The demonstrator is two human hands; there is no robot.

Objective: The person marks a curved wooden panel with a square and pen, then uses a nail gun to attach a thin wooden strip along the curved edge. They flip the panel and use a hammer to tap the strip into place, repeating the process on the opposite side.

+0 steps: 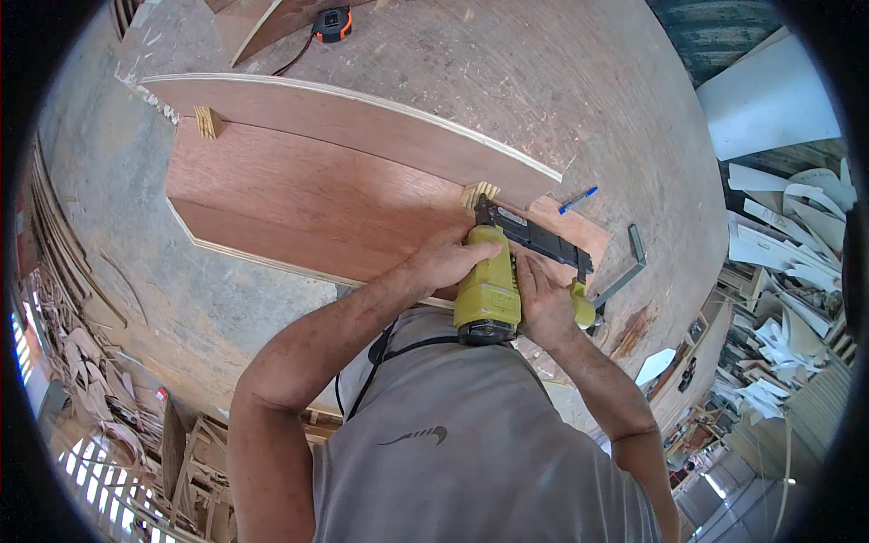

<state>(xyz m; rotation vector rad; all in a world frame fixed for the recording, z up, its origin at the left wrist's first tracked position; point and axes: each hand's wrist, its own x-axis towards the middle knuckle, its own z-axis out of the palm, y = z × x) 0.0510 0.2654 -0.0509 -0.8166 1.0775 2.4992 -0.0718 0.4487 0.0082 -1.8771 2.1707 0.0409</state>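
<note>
A yellow-green and black nail gun (489, 294) has its black nose against a small wooden block (478, 194) at the right end of a plywood trough (299, 181). My right hand (548, 306) is closed round the gun's handle, partly hidden by its body. My left hand (444, 262) grips the gun's body from the left, its thumb lying across the yellow casing; some of its fingers are hidden. Along the trough's far side stands a long upright board (353, 113). A second wooden block (207, 121) sits in the far left corner.
On the worktable (625, 109) lie a blue pen (578, 200), a metal square (626, 267) and, at the back, a tape measure (332, 24). More plywood (262, 27) stands at the far left. Wood offcuts (100, 389) and white sheets (787, 226) are piled beyond the table.
</note>
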